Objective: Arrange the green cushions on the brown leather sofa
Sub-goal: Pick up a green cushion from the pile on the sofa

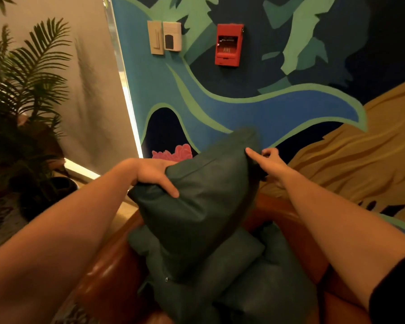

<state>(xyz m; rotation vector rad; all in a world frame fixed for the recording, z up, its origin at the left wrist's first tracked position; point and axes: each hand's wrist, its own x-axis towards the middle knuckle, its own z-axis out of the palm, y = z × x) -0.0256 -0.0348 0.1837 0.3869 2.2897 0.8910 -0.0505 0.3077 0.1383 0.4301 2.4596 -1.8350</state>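
I hold a dark green cushion upright above the corner of the brown leather sofa. My left hand grips its upper left edge, thumb across the front. My right hand pinches its upper right corner, with the fingers partly hidden behind the fabric. Below it, more green cushions lie piled on the sofa seat against the armrest.
A painted mural wall stands close behind the sofa, with a red fire alarm and light switches. A potted palm and a lit window blind are at the left. Patterned carpet shows at the lower left.
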